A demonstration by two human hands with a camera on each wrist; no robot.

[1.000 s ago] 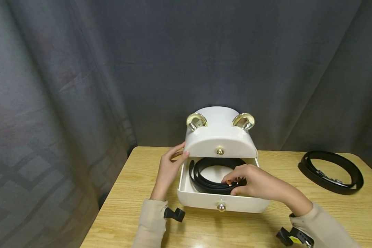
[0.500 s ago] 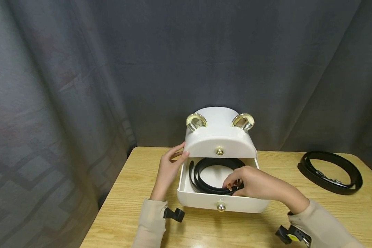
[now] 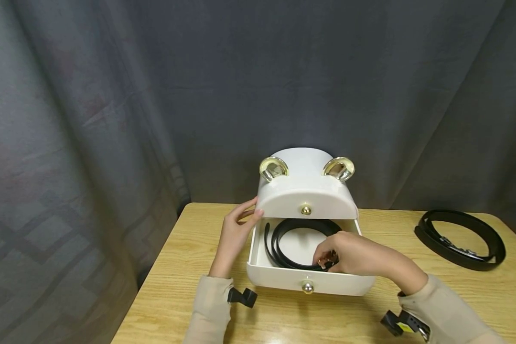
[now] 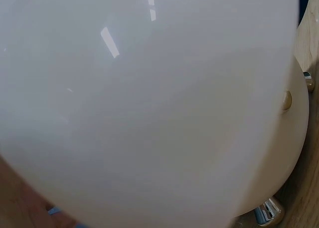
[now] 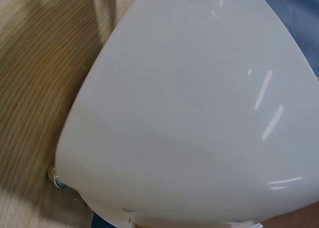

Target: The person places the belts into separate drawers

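2nd belt far rt, apart

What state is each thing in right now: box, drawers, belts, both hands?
White box: upright on the table.
Upper drawer: closed.
Lower drawer: pulled open.
Coiled belt: lying inside the lower drawer.
Second belt: coiled on the table, apart.
Left hand: touching the box's side.
Right hand: pinching the belt's buckle.

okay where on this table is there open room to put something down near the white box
Bare wood lies between the white drawer box and the second coiled belt at the right, and along the table left of the left hand. The drawer itself is crowded: a coiled black belt and the right hand fill it.
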